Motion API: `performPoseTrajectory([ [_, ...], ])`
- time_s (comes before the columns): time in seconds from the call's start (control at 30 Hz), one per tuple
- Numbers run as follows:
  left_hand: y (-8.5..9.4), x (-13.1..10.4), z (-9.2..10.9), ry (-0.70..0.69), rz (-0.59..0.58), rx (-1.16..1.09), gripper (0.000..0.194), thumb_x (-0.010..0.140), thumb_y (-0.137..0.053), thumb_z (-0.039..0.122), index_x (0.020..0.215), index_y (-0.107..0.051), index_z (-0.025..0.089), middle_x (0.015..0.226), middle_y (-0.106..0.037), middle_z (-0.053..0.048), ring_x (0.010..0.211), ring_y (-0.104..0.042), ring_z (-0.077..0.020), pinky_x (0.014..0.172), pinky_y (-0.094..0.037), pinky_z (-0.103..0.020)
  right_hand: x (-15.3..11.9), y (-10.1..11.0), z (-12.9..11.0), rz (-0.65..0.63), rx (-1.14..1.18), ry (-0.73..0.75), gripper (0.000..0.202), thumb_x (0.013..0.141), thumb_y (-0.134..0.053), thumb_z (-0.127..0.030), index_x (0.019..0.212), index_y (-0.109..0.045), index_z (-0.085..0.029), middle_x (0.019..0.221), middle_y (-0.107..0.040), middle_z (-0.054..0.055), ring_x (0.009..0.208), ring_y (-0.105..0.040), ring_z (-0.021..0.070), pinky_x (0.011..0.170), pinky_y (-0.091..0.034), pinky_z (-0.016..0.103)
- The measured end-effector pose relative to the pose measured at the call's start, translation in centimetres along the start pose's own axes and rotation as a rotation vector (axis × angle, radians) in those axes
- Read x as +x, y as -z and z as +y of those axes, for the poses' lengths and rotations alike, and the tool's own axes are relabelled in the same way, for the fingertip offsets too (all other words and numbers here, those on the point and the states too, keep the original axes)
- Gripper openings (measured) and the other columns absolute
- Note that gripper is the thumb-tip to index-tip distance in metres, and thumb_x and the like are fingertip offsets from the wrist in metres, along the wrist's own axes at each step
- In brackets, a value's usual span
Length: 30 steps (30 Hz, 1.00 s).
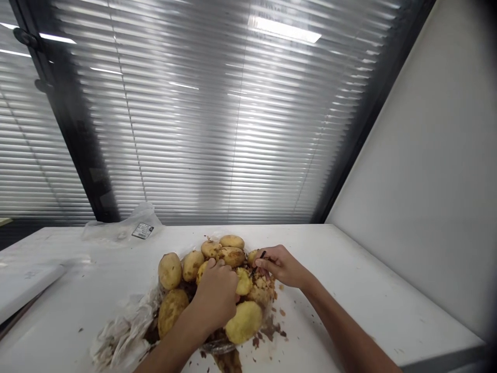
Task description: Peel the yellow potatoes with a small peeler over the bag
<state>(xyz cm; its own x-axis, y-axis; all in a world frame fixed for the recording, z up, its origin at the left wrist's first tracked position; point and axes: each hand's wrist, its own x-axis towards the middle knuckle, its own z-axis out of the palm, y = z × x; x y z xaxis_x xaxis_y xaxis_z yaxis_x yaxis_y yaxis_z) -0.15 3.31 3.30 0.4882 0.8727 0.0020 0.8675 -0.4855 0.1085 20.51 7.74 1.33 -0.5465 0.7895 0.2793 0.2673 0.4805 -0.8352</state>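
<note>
Potatoes [182,267] on table [349,290], centre.

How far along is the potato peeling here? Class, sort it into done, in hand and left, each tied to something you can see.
Done: at least one pale, peeled-looking potato lies at the near edge, with peel scraps around it. In hand: the left hand grips a potato while the right hand holds a dark tool to it. Left: several brown-skinned potatoes in the pile.
</note>
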Motion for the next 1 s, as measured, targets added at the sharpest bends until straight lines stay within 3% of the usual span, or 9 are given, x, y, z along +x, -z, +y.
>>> performPoseTrajectory([
  [0.1,-0.1,0.04,-0.03,-0.002,0.01,0.001,0.013,0.074,-0.057,0.024,0.076,-0.066,0.015,0.089,-0.067,-0.011,0.098,-0.057,-0.0293,0.09,-0.037,-0.045,-0.03,0.05,0.07,0.019,0.017,-0.006,0.032,0.088,-0.058,-0.049,0.08,-0.066,-0.018,0.059,-0.059,-0.001,0.046,-0.055,0.0112,0.046,-0.046,0.022],
  [0.27,-0.11,0.16,-0.13,-0.01,0.012,0.011,0.013,0.074,-0.057,0.026,0.074,-0.066,0.016,0.088,-0.067,-0.011,0.097,-0.058,-0.0294,0.09,-0.037,-0.046,0.09,0.16,0.42,-0.063,0.087,-0.051,0.032,0.086,-0.061,-0.048,0.079,-0.066,-0.017,0.057,-0.06,-0.002,0.043,-0.055,0.0105,0.043,-0.045,0.021],
  [0.47,0.16,0.1,-0.15,-0.005,0.01,0.001,0.014,0.075,-0.057,0.026,0.072,-0.065,0.015,0.087,-0.067,-0.011,0.096,-0.058,-0.0291,0.09,-0.037,-0.046,0.28,0.3,0.35,0.029,0.092,-0.02,0.031,0.087,-0.06,-0.046,0.082,-0.066,-0.016,0.056,-0.059,-0.003,0.043,-0.054,0.0098,0.043,-0.045,0.02],
  [0.63,0.38,0.07,-0.04,0.003,-0.013,-0.002,0.014,0.075,-0.058,0.029,0.069,-0.063,0.017,0.087,-0.067,-0.01,0.095,-0.057,-0.0278,0.089,-0.036,-0.045,0.08,0.66,0.41,-0.131,0.131,-0.072,0.031,0.087,-0.061,-0.045,0.081,-0.067,-0.015,0.057,-0.061,-0.002,0.045,-0.058,0.0111,0.043,-0.048,0.021],
  [0.83,0.39,0.18,-0.09,0.0,-0.008,0.015,0.013,0.075,-0.057,0.028,0.067,-0.062,0.017,0.086,-0.066,-0.009,0.094,-0.057,-0.0271,0.087,-0.035,-0.044,0.31,0.66,0.59,-0.015,0.139,0.008,0.032,0.089,-0.059,-0.045,0.085,-0.068,-0.014,0.057,-0.062,-0.001,0.045,-0.056,0.0102,0.045,-0.048,0.021],
  [1.0,0.18,0.28,-0.08,0.0,0.002,-0.006,0.014,0.074,-0.057,0.027,0.065,-0.06,0.017,0.085,-0.066,-0.009,0.094,-0.056,-0.027,0.088,-0.034,-0.044,0.28,0.61,0.47,-0.127,0.207,-0.056,0.031,0.085,-0.064,-0.044,0.081,-0.068,-0.014,0.057,-0.061,-0.002,0.045,-0.056,0.0099,0.043,-0.047,0.019],
])
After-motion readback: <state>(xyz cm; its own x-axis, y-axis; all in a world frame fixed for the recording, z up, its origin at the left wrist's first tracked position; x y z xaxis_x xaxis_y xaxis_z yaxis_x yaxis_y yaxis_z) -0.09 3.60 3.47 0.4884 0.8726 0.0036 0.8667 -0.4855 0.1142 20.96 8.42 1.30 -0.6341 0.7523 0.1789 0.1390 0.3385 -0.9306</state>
